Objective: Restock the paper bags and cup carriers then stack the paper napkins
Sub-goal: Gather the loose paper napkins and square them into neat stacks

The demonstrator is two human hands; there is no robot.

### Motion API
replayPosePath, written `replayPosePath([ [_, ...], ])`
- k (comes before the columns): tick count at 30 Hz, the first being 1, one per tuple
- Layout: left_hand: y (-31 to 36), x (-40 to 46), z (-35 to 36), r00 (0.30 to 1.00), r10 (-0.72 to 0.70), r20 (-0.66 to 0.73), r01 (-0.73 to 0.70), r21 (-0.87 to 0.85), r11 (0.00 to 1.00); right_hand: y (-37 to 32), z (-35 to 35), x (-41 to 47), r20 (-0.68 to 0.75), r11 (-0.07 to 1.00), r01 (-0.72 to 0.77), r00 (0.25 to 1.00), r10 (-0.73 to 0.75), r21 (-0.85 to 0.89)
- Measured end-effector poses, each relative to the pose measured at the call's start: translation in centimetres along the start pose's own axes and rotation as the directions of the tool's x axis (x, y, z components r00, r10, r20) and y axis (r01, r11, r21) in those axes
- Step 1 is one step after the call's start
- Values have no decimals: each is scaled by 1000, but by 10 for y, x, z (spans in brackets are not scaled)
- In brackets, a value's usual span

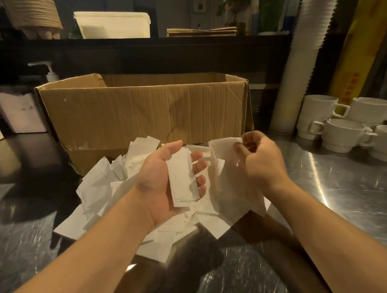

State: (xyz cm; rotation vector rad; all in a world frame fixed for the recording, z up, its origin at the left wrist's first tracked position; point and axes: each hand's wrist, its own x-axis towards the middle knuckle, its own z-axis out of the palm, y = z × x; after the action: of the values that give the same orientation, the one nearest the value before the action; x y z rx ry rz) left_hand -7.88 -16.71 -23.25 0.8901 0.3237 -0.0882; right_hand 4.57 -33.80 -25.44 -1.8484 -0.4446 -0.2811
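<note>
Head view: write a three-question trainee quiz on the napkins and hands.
1. True or false: the left hand lies palm up with a folded napkin on it.
2. What does the right hand pinch? A) a mug B) a napkin C) a box flap
3. Fill in: the loose napkin pile lies in front of the ____.

Key: 1 true; 2 B, the pinched napkin; 3 cardboard box.

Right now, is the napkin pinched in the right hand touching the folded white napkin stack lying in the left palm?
Apart. The head view shows the pinched napkin in the right hand separated from the stack across the left hand's fingertips.
</note>
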Motion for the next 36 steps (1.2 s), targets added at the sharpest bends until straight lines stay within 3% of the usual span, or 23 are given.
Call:
replayPosePath([
  [4,0,-1,2,999,26,27,-26,-14,1000,-13,-10,-1,-158,982,77,986,-49,172],
  [6,0,-1,2,998,41,51,-39,-35,999,-22,-15,-2,-133,929,37,991,13,369],
  [9,0,0,1,994,51,95,-46,-55,997,-34,-22,-5,150,745,-203,979,139,636],
  [12,0,2,-1,994,65,84,-62,-31,998,-45,-24,-14,470,612,-412,880,74,675],
  [15,-3,4,-4,993,28,118,-30,19,999,-51,-8,-27,547,708,-448,831,103,546],
  [18,-5,3,-2,987,15,157,-26,71,997,-53,9,-33,455,822,-427,858,237,378],
  [22,-5,-2,2,976,43,211,-72,131,989,-55,13,-37,393,845,-450,861,323,289],
  [26,-6,-2,2,961,-18,276,-9,98,995,-54,11,-36,392,854,-428,870,300,296],
  [29,-3,0,-1,975,-57,215,55,15,998,-51,3,-24,213,910,-297,947,241,289],
  [32,-1,1,-2,985,-40,171,59,-107,993,-38,-9,-8,96,986,-156,984,150,57],
  [36,0,2,-4,994,-13,108,25,-113,993,-26,-17,4,292,933,-137,925,241,-334],
])
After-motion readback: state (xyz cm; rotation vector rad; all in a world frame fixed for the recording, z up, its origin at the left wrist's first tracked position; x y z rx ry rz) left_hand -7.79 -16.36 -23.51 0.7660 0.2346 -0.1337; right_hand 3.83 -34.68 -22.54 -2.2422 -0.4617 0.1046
